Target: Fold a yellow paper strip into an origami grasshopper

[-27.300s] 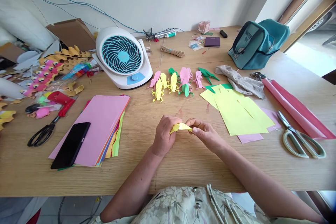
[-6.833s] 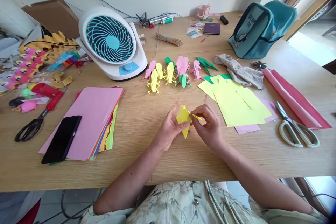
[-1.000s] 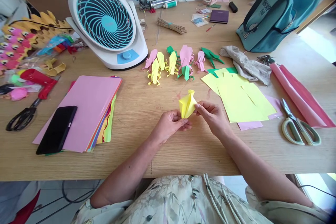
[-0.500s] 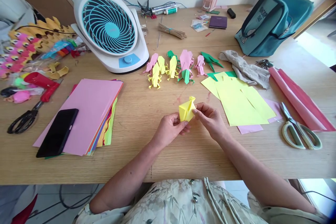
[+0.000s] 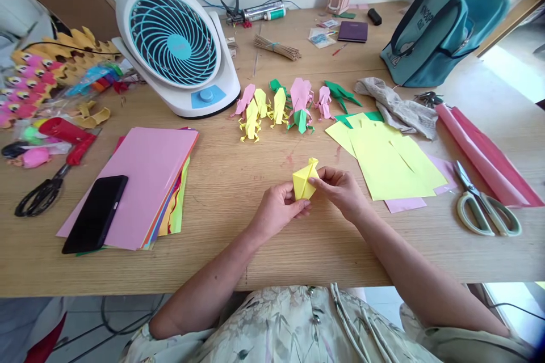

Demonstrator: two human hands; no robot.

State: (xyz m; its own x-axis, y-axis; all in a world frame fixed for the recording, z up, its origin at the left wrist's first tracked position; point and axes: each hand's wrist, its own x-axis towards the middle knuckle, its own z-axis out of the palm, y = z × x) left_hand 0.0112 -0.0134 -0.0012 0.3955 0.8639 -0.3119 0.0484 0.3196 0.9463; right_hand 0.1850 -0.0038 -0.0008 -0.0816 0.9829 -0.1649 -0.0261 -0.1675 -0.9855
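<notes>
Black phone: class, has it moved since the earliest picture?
No. The black phone still lies on the near left corner of the pink paper stack; only the camera shifted.

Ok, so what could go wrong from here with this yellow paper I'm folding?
1. The left hand and right hand both pinch the folded yellow paper. The right fingers grip a thin edge, so a hard press might crease it off-line or tear it.
2. The fan faces the row of paper figures and the loose yellow sheets. Whether it is running cannot be told, but a draught could scatter them.
</notes>
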